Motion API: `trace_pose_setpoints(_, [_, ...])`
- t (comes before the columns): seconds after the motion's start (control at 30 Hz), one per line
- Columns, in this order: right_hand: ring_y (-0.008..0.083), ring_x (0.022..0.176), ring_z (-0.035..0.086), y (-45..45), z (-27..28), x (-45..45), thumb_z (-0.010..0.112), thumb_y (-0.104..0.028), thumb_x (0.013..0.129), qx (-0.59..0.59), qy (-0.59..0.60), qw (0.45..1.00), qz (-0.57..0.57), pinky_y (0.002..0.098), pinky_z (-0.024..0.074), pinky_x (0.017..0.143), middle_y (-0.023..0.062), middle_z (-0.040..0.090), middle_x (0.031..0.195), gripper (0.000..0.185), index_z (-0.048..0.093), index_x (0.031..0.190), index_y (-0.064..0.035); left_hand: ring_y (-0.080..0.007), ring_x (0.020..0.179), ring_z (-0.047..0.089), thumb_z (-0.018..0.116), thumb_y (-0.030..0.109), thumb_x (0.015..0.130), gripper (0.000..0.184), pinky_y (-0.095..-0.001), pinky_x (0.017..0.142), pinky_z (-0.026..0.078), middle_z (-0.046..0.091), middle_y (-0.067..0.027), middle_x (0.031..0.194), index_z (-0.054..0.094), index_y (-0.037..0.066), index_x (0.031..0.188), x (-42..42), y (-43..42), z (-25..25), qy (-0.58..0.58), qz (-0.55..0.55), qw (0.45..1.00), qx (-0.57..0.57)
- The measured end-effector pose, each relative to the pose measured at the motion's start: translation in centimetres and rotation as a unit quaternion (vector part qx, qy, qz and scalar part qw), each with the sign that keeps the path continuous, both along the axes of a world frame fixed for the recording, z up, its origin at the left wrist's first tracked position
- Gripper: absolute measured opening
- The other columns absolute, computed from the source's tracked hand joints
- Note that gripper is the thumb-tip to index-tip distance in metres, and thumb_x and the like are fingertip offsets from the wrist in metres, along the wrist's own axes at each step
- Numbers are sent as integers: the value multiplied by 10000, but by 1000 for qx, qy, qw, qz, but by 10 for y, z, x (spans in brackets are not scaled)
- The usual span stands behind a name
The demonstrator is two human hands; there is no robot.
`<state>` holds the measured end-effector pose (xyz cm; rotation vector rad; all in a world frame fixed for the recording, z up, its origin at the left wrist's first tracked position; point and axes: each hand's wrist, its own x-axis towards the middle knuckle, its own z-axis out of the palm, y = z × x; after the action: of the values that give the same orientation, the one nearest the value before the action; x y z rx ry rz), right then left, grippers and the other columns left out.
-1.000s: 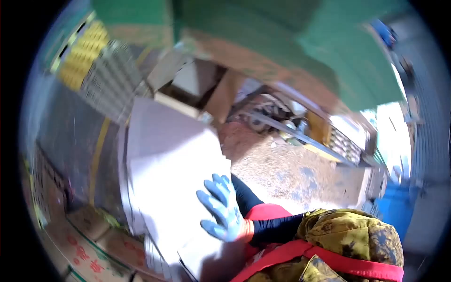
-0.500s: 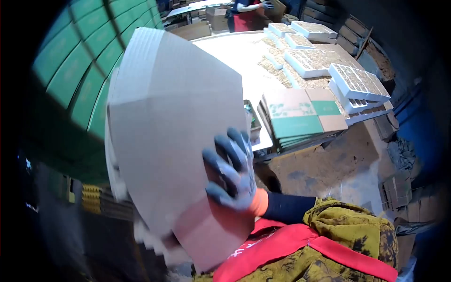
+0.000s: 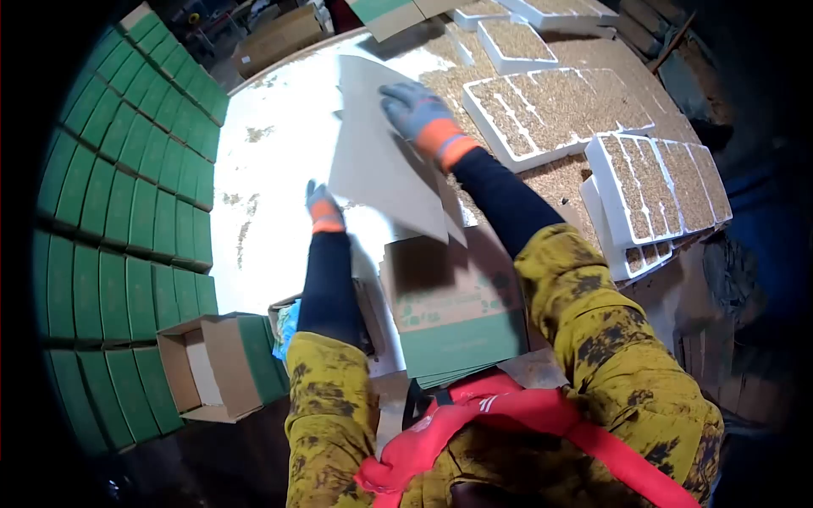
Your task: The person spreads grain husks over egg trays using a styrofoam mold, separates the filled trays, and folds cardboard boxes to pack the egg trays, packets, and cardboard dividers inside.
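A plain pale cardboard sheet [image 3: 364, 144] stands tilted over the white tabletop, a second edge showing beside its lower right corner. My right hand [image 3: 415, 113], in a grey glove with an orange cuff, grips its upper right side, with the fingers bent over the face. Beside the sheet's left edge is my left hand [image 3: 325, 208], its visible fingers stretched upward and apart; whether it touches the sheet is unclear. Just below the sheet, a stack of flat green-and-brown printed cartons [image 3: 461, 317] lies close to my body.
White trays [image 3: 550, 114] filled with brown granular material cover the right of the table [image 3: 271, 161], with loose material around them. Green cartons [image 3: 127, 245] form a wall at left. An open carton [image 3: 216, 364] stands before it. Another box [image 3: 364, 313] sits beside my left forearm.
My view has turned toward the table. The pale cardboard has moved from close in front of me to over the tabletop, my right hand has shifted up, and my left hand has come into view.
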<state>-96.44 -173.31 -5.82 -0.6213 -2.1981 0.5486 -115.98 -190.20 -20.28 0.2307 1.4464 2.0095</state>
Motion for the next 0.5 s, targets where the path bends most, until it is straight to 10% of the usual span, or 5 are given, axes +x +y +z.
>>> trace_pose_setpoints(0.17, [318, 1150, 534, -7, -30, 172, 572, -175, 888, -92, 14, 993, -72, 366, 415, 979, 172, 571, 1224, 366, 564, 1241, -79, -147, 1053, 501, 527, 203, 950, 490, -293, 842, 457, 483, -102, 1300, 384, -32, 1356, 96, -88, 32, 202, 20, 965, -167])
trace_pose_setpoints(0.23, [346, 1174, 508, -44, -57, 245, 582, -155, 875, -161, -46, 979, -120, 378, 402, 999, 185, 537, 1266, 429, 512, 1285, -49, -219, 1273, 403, 529, 148, 942, 546, -309, 1023, 353, 398, -147, 1419, 313, -25, 1413, 139, -126, 16, 309, -61, 922, -224])
trace_pose_setpoints(0.4, [378, 1309, 345, -122, -149, 357, 671, -258, 817, -213, -207, 902, -313, 403, 287, 1095, 243, 363, 1407, 740, 311, 1404, 13, -283, 1378, 277, 618, 178, 881, 773, -340, 1105, 217, 216, -184, 1521, 157, -1, 1476, 224, -160, 10, 219, -59, 955, -191])
trace_pose_setpoints(0.5, [390, 1316, 338, -127, -159, 357, 716, -325, 778, -249, -203, 877, -356, 396, 293, 1094, 259, 332, 1432, 843, 288, 1407, 37, -283, 1388, 258, 641, 203, 874, 805, -338, 1108, 207, 227, -189, 1518, 149, 5, 1480, 217, -160, -14, 420, -146, 820, -359])
